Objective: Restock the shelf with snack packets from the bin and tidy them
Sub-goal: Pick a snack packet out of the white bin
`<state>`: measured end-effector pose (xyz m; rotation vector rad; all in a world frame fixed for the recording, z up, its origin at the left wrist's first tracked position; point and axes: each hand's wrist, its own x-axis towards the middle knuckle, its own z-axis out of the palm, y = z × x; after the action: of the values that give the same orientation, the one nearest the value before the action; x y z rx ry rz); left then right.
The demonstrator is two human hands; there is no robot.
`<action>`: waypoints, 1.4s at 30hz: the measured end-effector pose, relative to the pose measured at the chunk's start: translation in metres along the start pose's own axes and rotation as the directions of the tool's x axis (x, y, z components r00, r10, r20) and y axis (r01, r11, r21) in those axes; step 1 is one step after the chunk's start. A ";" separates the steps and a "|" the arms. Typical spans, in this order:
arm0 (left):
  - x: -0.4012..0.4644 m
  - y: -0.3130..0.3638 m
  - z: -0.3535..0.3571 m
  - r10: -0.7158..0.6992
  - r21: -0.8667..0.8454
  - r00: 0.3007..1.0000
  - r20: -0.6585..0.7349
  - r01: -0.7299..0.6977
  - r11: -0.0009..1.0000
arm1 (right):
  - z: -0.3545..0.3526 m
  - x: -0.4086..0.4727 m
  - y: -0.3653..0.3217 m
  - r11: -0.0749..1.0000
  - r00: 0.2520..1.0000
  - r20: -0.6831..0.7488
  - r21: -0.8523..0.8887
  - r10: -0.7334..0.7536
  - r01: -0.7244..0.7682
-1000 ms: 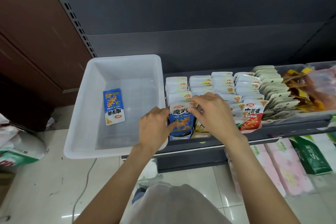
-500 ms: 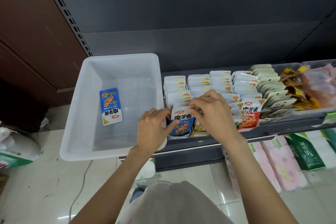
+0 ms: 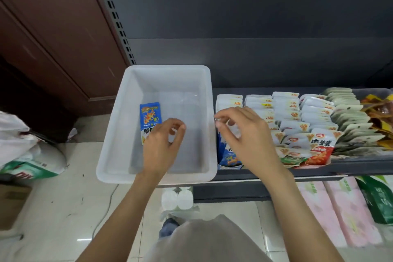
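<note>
Left of centre in the frame, inside the white translucent plastic bin (image 3: 119, 155), the last blue foil snack packet (image 3: 150, 117) lies lengthwise, pointing up the frame, just beyond the empty, loosely curled left hand (image 3: 162, 147), nearer than the empty right hand (image 3: 244, 136).

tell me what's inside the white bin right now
One blue packet lies flat on the floor of the bin, near its left wall. The left hand hovers over it and covers its lower end and part of the floor; nothing else shows.
</note>
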<state>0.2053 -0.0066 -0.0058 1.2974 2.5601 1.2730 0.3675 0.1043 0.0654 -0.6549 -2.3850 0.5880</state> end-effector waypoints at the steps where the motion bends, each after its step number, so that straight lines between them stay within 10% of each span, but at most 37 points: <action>1: 0.004 -0.020 -0.004 -0.053 0.063 0.999 -0.009 0.053 0.997 | 0.017 0.006 -0.008 0.999 0.999 0.049 0.037 -0.014 0.013; 6: 0.033 -0.092 -0.002 -0.250 0.342 0.943 0.221 0.166 0.925 | 0.137 0.045 -0.014 0.994 0.895 0.432 -0.070 0.108 -0.087; 13: 0.043 -0.111 0.018 -0.377 0.616 0.760 0.529 -0.039 0.787 | 0.226 0.074 0.005 0.950 0.737 0.653 -0.310 0.176 0.048; 19: 0.048 -0.124 0.018 -0.120 0.414 0.774 0.622 -0.195 0.889 | 0.210 0.056 0.017 0.880 0.737 0.644 -0.451 0.205 0.150; 27: 0.057 -0.115 0.027 -0.306 0.441 0.708 0.636 -0.008 0.897 | 0.200 0.044 0.012 0.883 0.796 0.543 -0.468 0.267 0.024; 31: 0.059 -0.100 0.007 -0.141 0.338 0.796 0.589 -0.085 0.937 | 0.186 0.049 0.005 0.932 0.916 0.371 -0.361 0.152 -0.008; 35: 0.054 -0.069 -0.040 0.004 -0.070 0.975 0.223 0.012 0.997 | 0.154 0.052 -0.013 0.974 0.995 0.092 -0.216 -0.050 0.069; 42: 0.046 0.016 -0.072 0.051 -0.596 0.989 0.136 0.040 0.802 | 0.044 0.039 -0.036 0.944 0.979 -0.036 0.273 0.203 -0.186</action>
<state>0.1620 -0.0178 0.0686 1.1885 1.8081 1.7160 0.3009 0.0876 0.0691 -0.7790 -2.1431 0.9414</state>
